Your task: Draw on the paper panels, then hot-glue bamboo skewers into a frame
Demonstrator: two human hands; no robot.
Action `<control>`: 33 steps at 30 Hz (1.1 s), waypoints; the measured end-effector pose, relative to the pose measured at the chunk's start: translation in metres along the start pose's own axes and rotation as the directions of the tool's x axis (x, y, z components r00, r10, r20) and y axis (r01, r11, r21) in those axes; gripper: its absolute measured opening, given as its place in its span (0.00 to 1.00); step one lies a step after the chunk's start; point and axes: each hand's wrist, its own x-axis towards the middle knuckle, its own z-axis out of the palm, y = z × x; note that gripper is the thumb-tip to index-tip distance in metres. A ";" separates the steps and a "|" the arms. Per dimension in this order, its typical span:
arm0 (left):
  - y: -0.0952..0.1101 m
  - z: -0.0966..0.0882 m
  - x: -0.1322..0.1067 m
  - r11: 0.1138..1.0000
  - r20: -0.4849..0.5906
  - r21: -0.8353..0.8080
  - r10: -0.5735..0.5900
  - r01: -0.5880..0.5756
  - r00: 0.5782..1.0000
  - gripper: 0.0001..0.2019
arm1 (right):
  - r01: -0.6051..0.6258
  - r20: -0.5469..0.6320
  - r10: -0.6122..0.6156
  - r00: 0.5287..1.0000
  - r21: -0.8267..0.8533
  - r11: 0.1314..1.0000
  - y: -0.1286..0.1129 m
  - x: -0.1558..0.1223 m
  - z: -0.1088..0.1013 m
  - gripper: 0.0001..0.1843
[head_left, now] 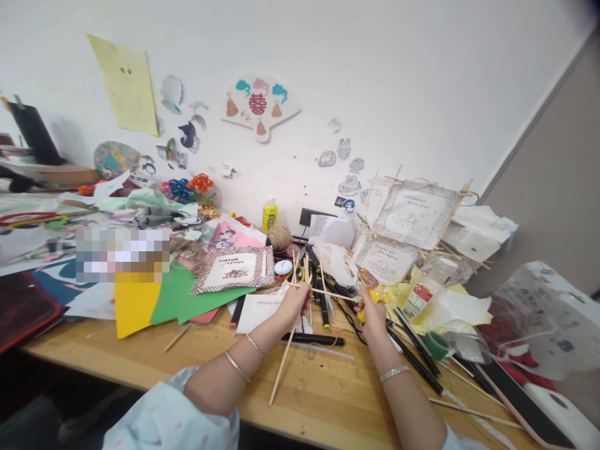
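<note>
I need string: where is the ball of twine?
In the head view, the ball of twine sits near the centre, in front and right of the yellow bottle.

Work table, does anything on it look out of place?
Black markers look out of place, strewn at different angles near the thin sticks in the left hand. A pixelated patch hides things further left.

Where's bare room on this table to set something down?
The light-brown wooden tabletop is bare near its front edge, between the long pale wooden stick and the braceleted right forearm. Crowded: the far half, and right of that forearm, with black cylindrical markers.
</note>
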 end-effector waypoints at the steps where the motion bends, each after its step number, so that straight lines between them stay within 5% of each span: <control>1: 0.000 0.000 0.000 1.000 0.000 0.000 -0.002 0.002 1.000 0.10 | 0.001 0.002 -0.001 1.000 -0.002 1.000 0.000 0.000 0.000 0.22; 19: 0.003 0.001 -0.003 0.998 0.053 -0.038 -0.054 0.056 0.997 0.15 | -0.003 -0.021 0.003 1.000 -0.001 1.000 0.001 0.000 0.000 0.20; 33: -0.009 -0.002 0.004 0.997 0.103 -0.080 0.010 -0.002 0.995 0.22 | 0.000 -0.006 0.000 1.000 0.023 1.000 0.002 0.001 0.001 0.19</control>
